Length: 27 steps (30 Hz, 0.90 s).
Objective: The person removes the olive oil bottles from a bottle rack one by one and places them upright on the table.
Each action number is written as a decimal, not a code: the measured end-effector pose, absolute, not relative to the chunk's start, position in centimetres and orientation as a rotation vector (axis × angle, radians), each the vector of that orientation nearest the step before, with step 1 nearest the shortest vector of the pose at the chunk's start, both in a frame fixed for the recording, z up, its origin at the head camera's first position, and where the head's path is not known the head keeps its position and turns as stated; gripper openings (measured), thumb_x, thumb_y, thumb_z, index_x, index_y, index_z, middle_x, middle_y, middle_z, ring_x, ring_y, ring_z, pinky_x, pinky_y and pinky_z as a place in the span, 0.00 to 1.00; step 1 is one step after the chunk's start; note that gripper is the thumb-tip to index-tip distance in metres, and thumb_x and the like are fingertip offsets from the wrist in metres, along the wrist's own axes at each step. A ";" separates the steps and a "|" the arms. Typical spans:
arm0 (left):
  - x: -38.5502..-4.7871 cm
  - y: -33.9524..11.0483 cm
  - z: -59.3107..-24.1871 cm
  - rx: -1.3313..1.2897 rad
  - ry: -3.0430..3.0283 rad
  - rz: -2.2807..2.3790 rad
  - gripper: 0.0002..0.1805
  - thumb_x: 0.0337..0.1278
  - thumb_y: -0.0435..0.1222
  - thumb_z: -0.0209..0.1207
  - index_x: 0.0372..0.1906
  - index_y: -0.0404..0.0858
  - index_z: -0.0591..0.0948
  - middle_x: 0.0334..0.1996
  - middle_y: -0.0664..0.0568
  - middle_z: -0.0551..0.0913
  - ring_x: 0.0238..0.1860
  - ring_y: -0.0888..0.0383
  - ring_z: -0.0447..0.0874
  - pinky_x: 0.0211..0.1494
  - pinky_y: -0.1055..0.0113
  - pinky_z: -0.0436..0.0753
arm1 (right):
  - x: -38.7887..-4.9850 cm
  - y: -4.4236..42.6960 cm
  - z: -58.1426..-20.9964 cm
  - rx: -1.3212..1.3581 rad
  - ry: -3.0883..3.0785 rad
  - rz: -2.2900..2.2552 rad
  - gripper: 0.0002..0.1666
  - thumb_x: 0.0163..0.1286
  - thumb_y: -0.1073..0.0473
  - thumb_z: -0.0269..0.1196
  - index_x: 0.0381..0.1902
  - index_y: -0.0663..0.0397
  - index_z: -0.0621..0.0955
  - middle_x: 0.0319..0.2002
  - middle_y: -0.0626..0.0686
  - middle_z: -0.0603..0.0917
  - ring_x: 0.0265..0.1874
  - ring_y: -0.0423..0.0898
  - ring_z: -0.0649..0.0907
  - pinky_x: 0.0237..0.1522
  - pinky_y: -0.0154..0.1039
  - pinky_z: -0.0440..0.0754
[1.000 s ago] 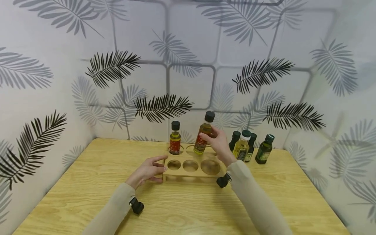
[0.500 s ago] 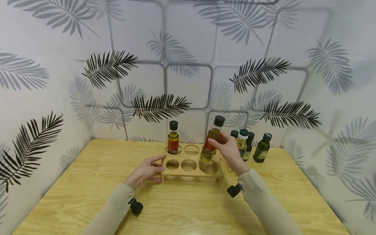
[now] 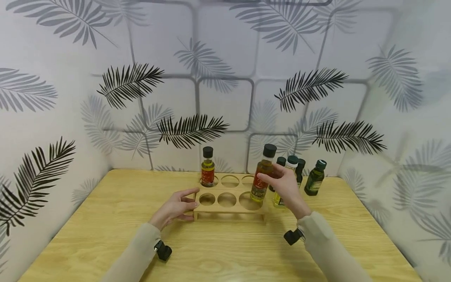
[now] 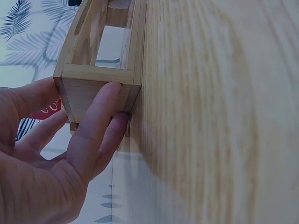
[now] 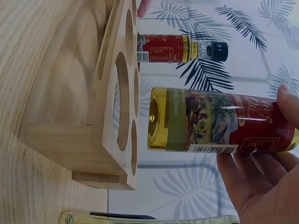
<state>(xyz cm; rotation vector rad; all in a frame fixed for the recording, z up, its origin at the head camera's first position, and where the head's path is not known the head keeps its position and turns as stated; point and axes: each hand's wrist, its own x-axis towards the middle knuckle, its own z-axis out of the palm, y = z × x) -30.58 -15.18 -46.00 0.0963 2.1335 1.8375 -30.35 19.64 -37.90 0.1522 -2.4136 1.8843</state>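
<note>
A red-labelled oil bottle with a black cap (image 3: 259, 182) is gripped by the right hand (image 3: 284, 187), slightly tilted above the right end of the wooden rack (image 3: 225, 209). In the right wrist view the base of this bottle (image 5: 210, 122) hangs clear of the rack's round holes (image 5: 110, 107). The left hand (image 3: 174, 207) rests against the rack's left end, its fingers spread on the end panel; the left wrist view shows these fingers (image 4: 93, 126) touching the wood. A second red-labelled bottle (image 3: 208, 172) stands upright in the rack's back left hole.
Right of the rack stand several bottles: a yellow oil bottle (image 3: 279, 201) partly behind the right hand, dark ones behind it, and a green one (image 3: 314, 180) farther right. A patterned wall (image 3: 225, 102) rises behind the wooden table (image 3: 208, 250).
The right hand has carried its bottle rightward and slightly down, from over the back row to over the rack's right end. The left hand stays at the rack's left end.
</note>
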 end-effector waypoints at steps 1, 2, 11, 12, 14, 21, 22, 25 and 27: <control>-30.5 -15.3 -46.1 0.080 2.135 1.843 0.32 0.66 0.29 0.57 0.73 0.48 0.67 0.62 0.33 0.70 0.53 0.47 0.79 0.44 0.51 0.88 | -30.2 19.7 -38.0 0.152 -2.425 1.871 0.52 0.61 0.44 0.71 0.76 0.53 0.61 0.63 0.60 0.77 0.61 0.53 0.78 0.61 0.49 0.80; -30.4 -15.3 -46.2 0.069 2.135 1.846 0.32 0.66 0.29 0.57 0.73 0.48 0.68 0.62 0.33 0.70 0.53 0.47 0.80 0.44 0.51 0.88 | -30.1 19.7 -38.1 0.151 -2.440 1.849 0.53 0.60 0.43 0.71 0.76 0.53 0.60 0.63 0.59 0.77 0.61 0.53 0.78 0.60 0.49 0.80; -30.3 -15.4 -45.9 0.104 2.143 1.830 0.32 0.66 0.30 0.58 0.73 0.49 0.67 0.61 0.34 0.70 0.51 0.49 0.80 0.43 0.52 0.88 | -29.5 20.6 -38.2 0.101 -2.435 1.818 0.49 0.60 0.45 0.72 0.74 0.53 0.65 0.59 0.60 0.80 0.55 0.49 0.82 0.57 0.46 0.82; -30.3 -15.4 -45.9 0.104 2.142 1.832 0.32 0.66 0.30 0.58 0.73 0.49 0.67 0.61 0.34 0.70 0.51 0.49 0.80 0.43 0.52 0.88 | -29.4 20.7 -38.1 0.099 -2.433 1.827 0.49 0.60 0.45 0.72 0.74 0.53 0.65 0.60 0.60 0.80 0.55 0.49 0.82 0.58 0.46 0.81; -30.3 -15.4 -45.9 0.100 2.136 1.838 0.32 0.66 0.30 0.58 0.73 0.49 0.67 0.61 0.34 0.70 0.51 0.49 0.79 0.42 0.52 0.88 | -29.3 21.0 -38.0 0.089 -2.428 1.846 0.47 0.61 0.45 0.72 0.73 0.53 0.66 0.61 0.60 0.79 0.57 0.48 0.81 0.60 0.47 0.80; -30.3 -15.3 -45.9 0.083 2.150 1.833 0.32 0.66 0.29 0.58 0.73 0.49 0.67 0.61 0.33 0.70 0.49 0.49 0.80 0.41 0.53 0.88 | -28.8 22.1 -37.9 0.067 -2.421 1.840 0.49 0.62 0.45 0.70 0.75 0.54 0.63 0.62 0.61 0.77 0.50 0.35 0.81 0.60 0.44 0.80; -30.3 -15.3 -45.9 0.083 2.151 1.830 0.32 0.66 0.29 0.58 0.73 0.49 0.67 0.61 0.33 0.70 0.49 0.50 0.81 0.41 0.53 0.88 | -28.7 22.4 -37.9 0.067 -2.423 1.832 0.50 0.62 0.45 0.70 0.75 0.54 0.62 0.62 0.60 0.77 0.48 0.33 0.80 0.59 0.42 0.81; -30.3 -15.3 -45.9 0.081 2.150 1.825 0.32 0.66 0.30 0.58 0.73 0.49 0.68 0.61 0.33 0.70 0.49 0.49 0.82 0.42 0.52 0.88 | -28.6 23.0 -38.1 0.088 -2.407 1.830 0.47 0.63 0.45 0.70 0.74 0.53 0.64 0.60 0.56 0.79 0.46 0.29 0.80 0.55 0.34 0.82; -30.3 -15.3 -45.8 0.080 2.148 1.822 0.32 0.66 0.30 0.58 0.73 0.49 0.68 0.62 0.33 0.70 0.50 0.49 0.82 0.43 0.52 0.88 | -28.5 23.5 -38.2 0.105 -2.406 1.819 0.46 0.63 0.46 0.70 0.74 0.53 0.65 0.57 0.52 0.81 0.46 0.29 0.81 0.51 0.30 0.82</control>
